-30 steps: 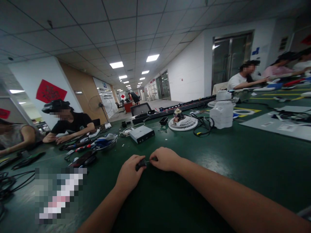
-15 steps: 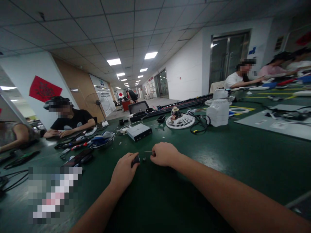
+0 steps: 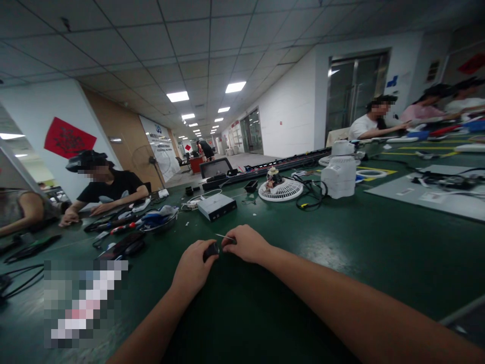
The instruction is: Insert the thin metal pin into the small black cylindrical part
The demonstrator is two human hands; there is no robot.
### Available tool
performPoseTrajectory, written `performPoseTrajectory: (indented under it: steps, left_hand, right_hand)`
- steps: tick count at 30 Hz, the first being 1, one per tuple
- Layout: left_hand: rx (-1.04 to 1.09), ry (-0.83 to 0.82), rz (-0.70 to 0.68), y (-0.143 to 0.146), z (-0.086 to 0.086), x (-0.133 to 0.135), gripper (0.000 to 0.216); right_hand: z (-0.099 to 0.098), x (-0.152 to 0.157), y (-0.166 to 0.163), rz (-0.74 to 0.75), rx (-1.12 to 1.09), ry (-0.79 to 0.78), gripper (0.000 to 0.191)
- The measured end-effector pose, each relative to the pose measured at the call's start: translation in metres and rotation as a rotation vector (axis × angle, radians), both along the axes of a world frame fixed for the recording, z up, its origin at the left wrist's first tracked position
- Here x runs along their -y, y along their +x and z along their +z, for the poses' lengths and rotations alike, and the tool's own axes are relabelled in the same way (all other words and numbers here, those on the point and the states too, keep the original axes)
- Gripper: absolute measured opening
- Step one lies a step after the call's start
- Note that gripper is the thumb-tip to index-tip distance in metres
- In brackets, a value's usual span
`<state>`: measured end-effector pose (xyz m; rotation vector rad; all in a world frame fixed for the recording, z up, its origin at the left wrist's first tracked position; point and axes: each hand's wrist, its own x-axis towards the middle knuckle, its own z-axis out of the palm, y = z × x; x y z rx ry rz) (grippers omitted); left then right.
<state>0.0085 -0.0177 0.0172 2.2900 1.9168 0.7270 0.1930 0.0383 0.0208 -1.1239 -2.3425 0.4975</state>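
One left hand (image 3: 193,264), closed with thumb and fingers around a short dark piece (image 3: 212,249), its end facing the right hand. One right hand (image 3: 246,244), pinching a thin metal rod (image 3: 224,236), whose tip slants up and leftward above the dark piece, apart from it (the rod's other end is hidden in the fingers). Both items sit centrally over the near part of a green table (image 3: 379,242), the two hands side by side, close together. Beyond the hands: one silver box (image 3: 215,203) with a dark front; one small black tray (image 3: 250,186); one round white grille (image 3: 285,193) bearing a motor-like part; one black cable (image 3: 322,194) with a yellow portion; one white plastic housing (image 3: 338,179), upright. To the left: a blue-and-white bundle (image 3: 161,216) and a seated co-worker (image 3: 117,189) in a black top, forearms on the table.
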Motion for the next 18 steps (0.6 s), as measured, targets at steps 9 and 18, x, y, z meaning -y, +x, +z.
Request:
performPoseTrajectory:
  steps: [9,18]
  left_hand:
    - [0.008,0.015,-0.1,0.007,0.003,0.006,0.038]
    - [0.015,-0.022,-0.168,0.005,0.002,0.006,0.038]
  right_hand:
    - [0.003,0.0,0.003,0.036,-0.165,0.002,0.011]
    - [0.0,-0.009,0.01,0.013,-0.112,-0.168,0.024]
